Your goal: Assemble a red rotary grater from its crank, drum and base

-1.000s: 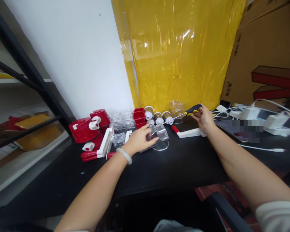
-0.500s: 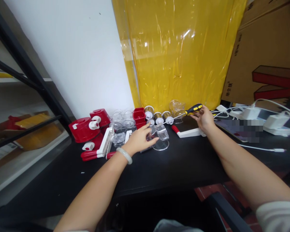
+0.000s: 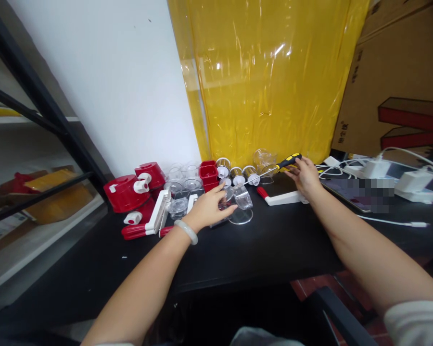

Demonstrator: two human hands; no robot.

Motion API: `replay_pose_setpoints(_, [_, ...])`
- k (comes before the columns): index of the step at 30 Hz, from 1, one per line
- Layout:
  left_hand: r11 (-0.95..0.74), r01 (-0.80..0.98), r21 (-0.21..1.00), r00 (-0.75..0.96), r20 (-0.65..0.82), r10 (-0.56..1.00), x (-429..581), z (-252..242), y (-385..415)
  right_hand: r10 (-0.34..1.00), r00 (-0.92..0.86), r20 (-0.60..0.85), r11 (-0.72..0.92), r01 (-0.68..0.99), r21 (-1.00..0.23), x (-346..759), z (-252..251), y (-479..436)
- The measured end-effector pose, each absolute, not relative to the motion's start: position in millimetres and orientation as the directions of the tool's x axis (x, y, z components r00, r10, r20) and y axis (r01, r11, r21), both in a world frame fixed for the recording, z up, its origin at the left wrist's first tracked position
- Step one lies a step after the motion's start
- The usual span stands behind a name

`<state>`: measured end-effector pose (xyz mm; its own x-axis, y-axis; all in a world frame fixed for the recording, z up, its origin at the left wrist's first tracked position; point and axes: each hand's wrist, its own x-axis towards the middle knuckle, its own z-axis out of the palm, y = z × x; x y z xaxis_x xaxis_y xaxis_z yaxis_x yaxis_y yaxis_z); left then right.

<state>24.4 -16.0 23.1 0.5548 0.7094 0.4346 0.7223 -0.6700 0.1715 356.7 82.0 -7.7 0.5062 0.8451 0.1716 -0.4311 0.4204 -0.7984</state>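
My left hand (image 3: 212,207) is closed around a clear plastic part (image 3: 242,197) that lies on its side, with a round clear rim toward the table. In my right hand (image 3: 305,175) is the end of a black and yellow screwdriver (image 3: 288,162). Its thin shaft slants down to the left, and the tip reaches the clear part. Just below the right hand lies a white crank handle (image 3: 285,198) with a red grip. Behind the left hand stand red square containers (image 3: 208,172) and several metal grater drums (image 3: 236,176) with white ends.
Red round housings (image 3: 120,194) with white knobs stand on the left of the black table (image 3: 260,254), beside more white handles (image 3: 158,214) and clear cups (image 3: 191,178). A tablet (image 3: 346,194), white chargers (image 3: 377,168) and cables lie right. A cardboard box (image 3: 393,72) and yellow film (image 3: 270,81) are behind.
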Motion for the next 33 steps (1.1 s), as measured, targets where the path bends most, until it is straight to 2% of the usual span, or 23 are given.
replay_pose_setpoints(12, [-0.673,0.719,0.170,0.558,0.437,0.706,24.6,22.9,-16.6,0.853,0.485,0.191,0.424,-0.431,-0.797,358.2,-8.8,81.7])
replay_pose_setpoints(21, [-0.681,0.713,0.166,0.562,0.445,0.697,23.7,22.1,-15.8,0.825,0.537,0.176,0.452,-0.439,-0.777,359.3,-9.8,83.0])
replay_pose_setpoints(33, [-0.672,0.719,0.176,0.555,0.437,0.708,24.0,23.9,-17.7,0.796,0.575,0.187,0.450,-0.356,-0.819,361.1,-14.5,87.6])
